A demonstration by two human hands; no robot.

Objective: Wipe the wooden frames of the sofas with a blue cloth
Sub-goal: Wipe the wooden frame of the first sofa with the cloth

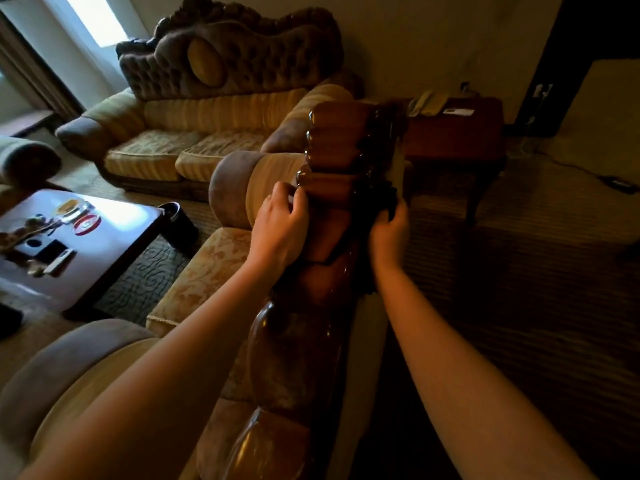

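A glossy carved wooden frame (332, 143) runs along the top of the near sofa's back, from bottom centre up to mid-frame. A dark cloth (372, 202), its blue barely readable in the dim light, lies over the frame's right side. My right hand (389, 230) grips the cloth against the wood. My left hand (282, 223) rests on the frame's left edge with its fingers curled onto the carved rim. A second sofa (207, 133) with a dark carved wooden crest (235, 15) stands at the back.
A dark coffee table (114, 244) with trays and small items stands at the left, a black bin (178, 223) beside it. A wooden side table (457, 133) with a phone stands at the back right. Striped carpet (519, 254) spreads to the right.
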